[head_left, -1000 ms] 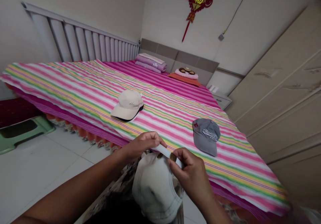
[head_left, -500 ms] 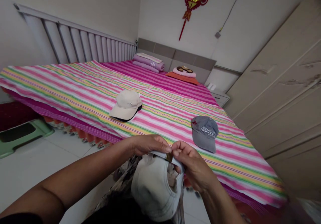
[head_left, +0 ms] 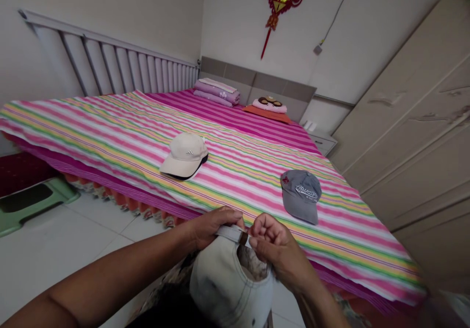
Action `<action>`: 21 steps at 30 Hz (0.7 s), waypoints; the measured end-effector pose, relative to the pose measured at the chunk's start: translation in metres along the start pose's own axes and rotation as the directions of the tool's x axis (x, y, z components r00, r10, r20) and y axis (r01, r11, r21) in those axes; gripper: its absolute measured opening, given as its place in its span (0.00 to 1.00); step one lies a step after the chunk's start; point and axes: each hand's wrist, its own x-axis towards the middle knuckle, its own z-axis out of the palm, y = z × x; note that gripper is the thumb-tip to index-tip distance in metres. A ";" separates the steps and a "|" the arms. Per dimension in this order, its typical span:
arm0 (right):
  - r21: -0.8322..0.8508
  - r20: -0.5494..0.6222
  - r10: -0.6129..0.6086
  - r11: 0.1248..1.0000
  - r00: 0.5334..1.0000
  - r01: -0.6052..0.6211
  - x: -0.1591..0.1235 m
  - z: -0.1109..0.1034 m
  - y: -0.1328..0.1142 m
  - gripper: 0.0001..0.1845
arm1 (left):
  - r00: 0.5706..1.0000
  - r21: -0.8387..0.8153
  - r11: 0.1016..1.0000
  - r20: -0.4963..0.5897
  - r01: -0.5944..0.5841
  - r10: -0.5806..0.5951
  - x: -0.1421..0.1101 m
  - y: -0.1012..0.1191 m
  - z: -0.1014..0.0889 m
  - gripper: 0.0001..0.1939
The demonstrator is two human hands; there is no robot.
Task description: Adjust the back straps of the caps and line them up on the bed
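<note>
pale denim cap (head_left: 223,289), back strap (head_left: 229,232) gripped by left hand (head_left: 213,227); right hand (head_left: 273,249) pinching beside brass buckle (head_left: 243,238)

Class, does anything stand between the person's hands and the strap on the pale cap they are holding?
Nothing visible does. The left hand and right hand are both on the strap at the back of the cap, the right hand beside the metal buckle.

A beige cap (head_left: 185,155) and a grey cap (head_left: 301,196) lie well apart on the striped bed (head_left: 110,127), with a green stool (head_left: 33,205) off its left side.
</note>
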 end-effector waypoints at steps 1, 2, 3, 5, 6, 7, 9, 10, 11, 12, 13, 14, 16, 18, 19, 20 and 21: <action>0.007 -0.013 0.006 1.000 1.000 -0.006 0.000 0.001 0.000 0.15 | 1.000 -0.003 1.000 0.001 0.008 -0.008 0.000 0.000 0.000 0.19; 0.019 -0.016 0.010 1.000 1.000 -0.009 0.000 0.001 0.000 0.15 | 1.000 -0.009 1.000 0.008 0.018 -0.018 0.000 -0.001 -0.001 0.18; 0.034 -0.011 0.010 0.999 1.000 -0.009 0.000 0.001 0.001 0.15 | 0.999 -0.019 0.999 0.019 0.026 -0.026 0.001 -0.001 -0.001 0.17; 0.075 0.002 0.009 0.997 1.000 -0.009 0.001 0.002 0.002 0.14 | 0.998 -0.046 0.998 0.049 0.035 -0.033 0.001 -0.001 -0.001 0.15; 0.095 0.007 0.011 0.995 1.000 -0.011 0.001 0.002 0.003 0.13 | 0.997 -0.059 0.998 0.067 0.036 -0.032 0.001 -0.001 -0.001 0.15; 0.112 0.010 0.015 0.994 1.000 -0.016 0.001 0.001 0.003 0.13 | 0.996 -0.067 0.997 0.082 0.039 -0.033 0.002 -0.002 0.000 0.14; 0.132 0.013 0.023 0.991 1.000 -0.025 0.001 0.001 0.004 0.13 | 0.995 -0.080 0.996 0.091 0.043 -0.035 0.002 -0.004 -0.001 0.14; 0.132 0.014 0.026 0.991 1.000 -0.027 0.001 0.000 0.005 0.13 | 0.995 -0.080 0.996 0.092 0.043 -0.035 0.001 -0.005 -0.001 0.14; 0.128 0.013 0.026 0.991 1.000 -0.027 0.000 0.000 0.005 0.12 | 0.995 -0.082 0.996 0.090 0.039 -0.031 0.001 -0.006 -0.001 0.15; 0.123 0.009 0.025 0.992 1.000 -0.025 0.000 0.000 0.005 0.12 | 0.996 -0.081 0.996 0.089 0.032 -0.025 0.001 -0.006 -0.002 0.15; 0.117 0.002 0.022 0.993 1.000 -0.023 -0.001 0.000 0.004 0.13 | 0.996 -0.080 0.997 0.087 0.021 -0.014 0.001 -0.007 -0.002 0.15; 0.111 -0.006 0.019 0.994 1.000 -0.018 -0.001 0.000 0.004 0.13 | 0.996 -0.077 0.997 0.090 0.013 -0.006 0.001 -0.007 -0.002 0.15; 0.083 -0.028 0.012 0.996 1.000 -0.010 -0.001 -0.001 0.004 0.14 | 0.995 -0.056 0.998 0.097 0.007 -0.001 0.002 -0.007 -0.001 0.15; 0.030 -0.071 0.010 1.000 0.997 -0.008 0.000 -0.001 0.004 0.14 | 0.996 -0.025 1.000 0.090 0.013 -0.010 0.003 -0.005 -0.001 0.15; -0.001 -0.093 0.012 1.000 0.996 -0.012 0.000 -0.002 0.004 0.15 | 0.997 -0.013 1.000 0.079 0.011 -0.010 0.003 -0.005 -0.002 0.16; -0.039 -0.110 0.015 0.999 0.994 -0.020 0.001 -0.003 0.004 0.15 | 0.998 0.000 1.000 0.070 0.009 -0.009 0.003 -0.004 -0.002 0.16; -0.084 -0.121 0.016 0.996 0.992 -0.027 0.002 -0.004 0.004 0.15 | 0.998 0.012 1.000 0.066 0.005 -0.006 0.003 -0.003 -0.003 0.16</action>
